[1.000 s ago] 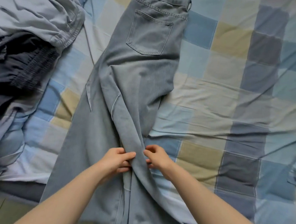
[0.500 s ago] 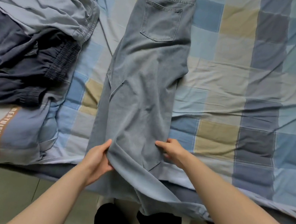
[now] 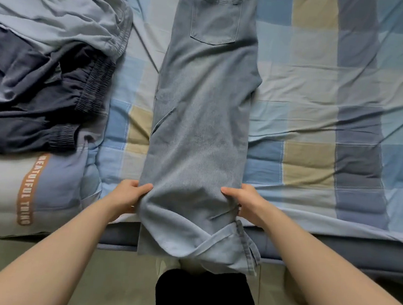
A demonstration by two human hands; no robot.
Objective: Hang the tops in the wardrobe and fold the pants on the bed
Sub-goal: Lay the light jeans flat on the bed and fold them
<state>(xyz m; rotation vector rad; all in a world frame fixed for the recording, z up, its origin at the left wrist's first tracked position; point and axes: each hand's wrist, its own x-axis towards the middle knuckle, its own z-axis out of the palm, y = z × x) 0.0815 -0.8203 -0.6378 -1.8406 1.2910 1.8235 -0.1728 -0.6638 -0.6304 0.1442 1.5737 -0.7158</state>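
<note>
the jeans (image 3: 201, 118) lie lengthwise down the middle of the bed (image 3: 324, 95), already folded leg over leg, back pocket up, waistband toward the far edge of the view; the leg ends hang over the near edge of the mattress toward the floor; so the lengthwise fold looks done and the crosswise folds are still to come, as i judge it; the left hand (image 3: 127, 195) pinches the left edge of the denim, thumb on top and fingers curled underneath; the right hand (image 3: 244, 203) holds the right edge at the same level, thumb lying on the cloth and fingers tucked under the fold; both hands grip close to the bed's edge, on opposite sides of the legs, which suits lifting the lower part up toward the waistband next.

to the left sits a heap of other clothing, just beside the jeans but not touching them: a pale grey-blue garment (image 3: 56, 13) with an elastic band on top, a dark navy garment (image 3: 35, 102) with gathered elastic under it, and a grey and blue piece with orange lettering (image 3: 27, 184) nearest the edge; none of these is folded or hung yet, so most of the task appears to remain.

as for containers, none shows here; the wardrobe is out of view, so what hangs in it cannot be told.
</note>
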